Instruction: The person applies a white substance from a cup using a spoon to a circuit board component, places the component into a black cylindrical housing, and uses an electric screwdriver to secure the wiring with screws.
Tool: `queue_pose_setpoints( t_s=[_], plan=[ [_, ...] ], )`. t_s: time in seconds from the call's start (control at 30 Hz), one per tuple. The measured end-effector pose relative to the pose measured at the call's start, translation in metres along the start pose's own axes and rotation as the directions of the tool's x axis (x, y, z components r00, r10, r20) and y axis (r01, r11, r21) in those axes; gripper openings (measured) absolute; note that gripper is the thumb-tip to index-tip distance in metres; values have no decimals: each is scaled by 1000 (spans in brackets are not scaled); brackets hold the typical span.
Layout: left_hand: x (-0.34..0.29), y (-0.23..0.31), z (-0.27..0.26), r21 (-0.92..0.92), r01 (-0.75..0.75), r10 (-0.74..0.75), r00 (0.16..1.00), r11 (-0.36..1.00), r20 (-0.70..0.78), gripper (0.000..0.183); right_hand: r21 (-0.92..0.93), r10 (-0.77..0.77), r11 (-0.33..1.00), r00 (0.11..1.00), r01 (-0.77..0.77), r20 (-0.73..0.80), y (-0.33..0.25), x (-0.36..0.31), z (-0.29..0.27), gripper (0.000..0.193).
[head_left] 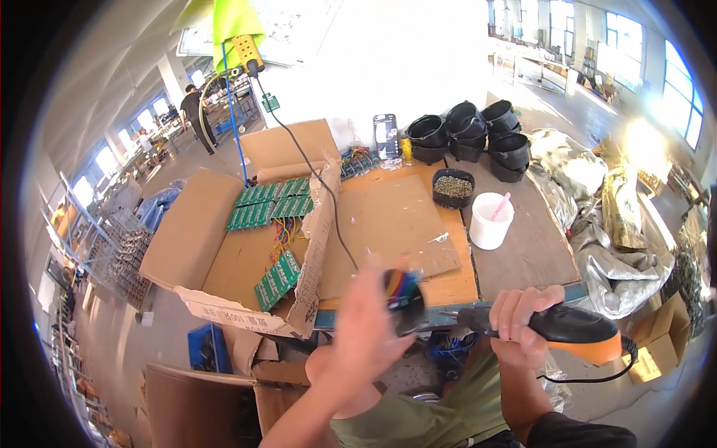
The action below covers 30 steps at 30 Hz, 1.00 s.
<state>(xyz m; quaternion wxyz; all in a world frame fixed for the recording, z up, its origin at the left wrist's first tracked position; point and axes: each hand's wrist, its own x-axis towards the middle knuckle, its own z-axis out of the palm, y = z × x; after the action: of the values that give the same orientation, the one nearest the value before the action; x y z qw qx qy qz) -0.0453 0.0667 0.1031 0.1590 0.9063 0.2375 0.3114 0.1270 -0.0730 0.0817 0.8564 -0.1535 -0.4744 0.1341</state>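
My left hand [364, 325], smeared by motion, is closed on a black round housing [408, 306] with coloured wires showing inside it. My right hand [523, 317] wraps around the body of a black and orange electric screwdriver [579, 328]. Its tip points left at the housing's side; whether the two touch cannot be made out. Both hands are over the table's near edge, above my lap. Left of them stands an open cardboard box [198, 235] with green circuit boards [276, 280] and coloured wires inside.
A flat cardboard sheet [388, 224] covers part of the table. Behind it are a black tub of small metal parts [453, 187], a white cup [489, 228], stacked black housings [464, 131] and a phone [386, 138]. A black cable [321, 175] hangs down across the box.
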Motion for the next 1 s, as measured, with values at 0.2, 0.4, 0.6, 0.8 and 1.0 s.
queue_pose_setpoints(
  t_s=[0.2, 0.4, 0.6, 0.8, 1.0],
  plan=[
    [-120, -68, -130, -58, 235, -228, 808, 970, -543, 94, 11, 166, 977, 724, -213, -670, 14, 20, -59, 37],
    [-320, -185, -147, -140, 791, -571, 295, 596, -766, 92, 244, 775, 455, 246, -856, -582, -10, 11, -196, 53],
    [-576, -306, -65, 79, 997, -716, 42, -18, -697, 114, 542, 849, 141, -180, -828, -496, 4, 33, -206, 59],
    [-669, -312, -12, 310, 866, -775, -131, -394, -619, 111, 424, 803, 147, -142, -894, -579, -7, 31, -204, 46],
    [-667, -327, -94, 207, 677, -520, -298, -707, -801, 104, 116, 798, 211, 102, -971, -593, -26, 18, -151, 29]
  ],
)
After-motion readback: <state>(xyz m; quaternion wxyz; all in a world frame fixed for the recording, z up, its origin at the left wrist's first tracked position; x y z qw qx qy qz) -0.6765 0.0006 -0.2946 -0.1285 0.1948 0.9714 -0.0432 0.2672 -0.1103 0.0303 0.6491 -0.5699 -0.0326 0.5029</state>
